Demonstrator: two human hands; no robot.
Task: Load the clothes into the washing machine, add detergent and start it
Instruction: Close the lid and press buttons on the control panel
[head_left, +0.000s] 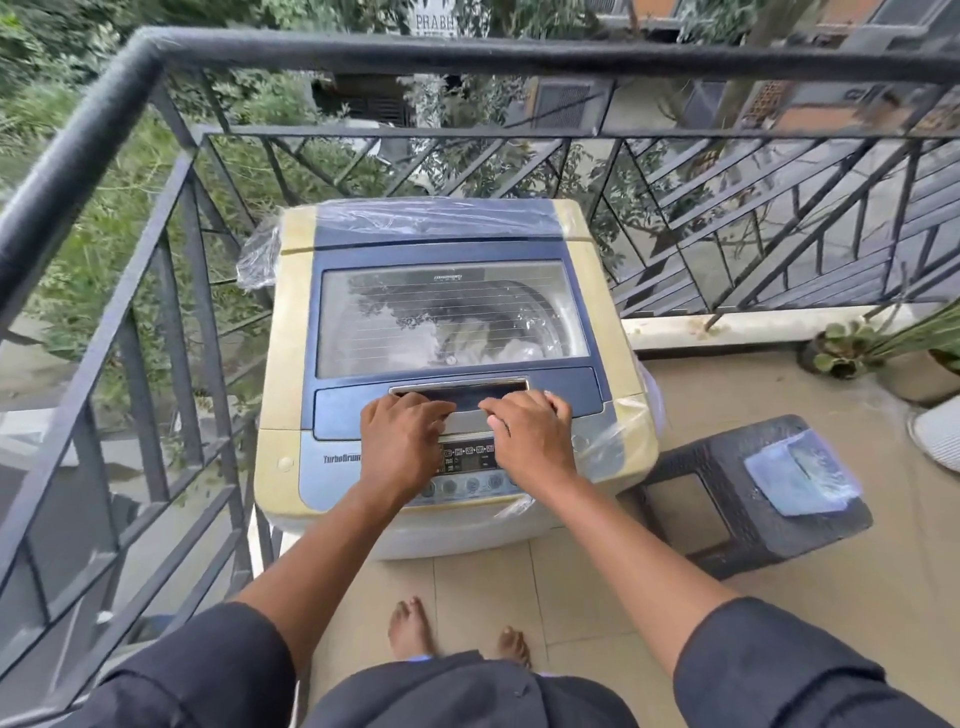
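Observation:
A top-loading washing machine (291, 332), cream with a blue top, stands on a balcony with its glass lid (447, 312) down. Pale clothes show dimly through the glass. My left hand (397, 439) and my right hand (530, 436) both rest flat on the lid's front edge, fingertips at the silver lid handle (457, 387). Neither hand holds anything. Between the hands the control panel (467, 457) with its display and round buttons is partly covered. A bluish plastic pouch (797, 470) lies on a dark stool to the right.
A black metal railing (156, 249) closes the balcony on the left and behind the machine. The dark plastic stool (727, 499) stands right of the machine. Potted plants (852, 348) sit at the far right. My bare feet (415, 629) stand on beige tiles.

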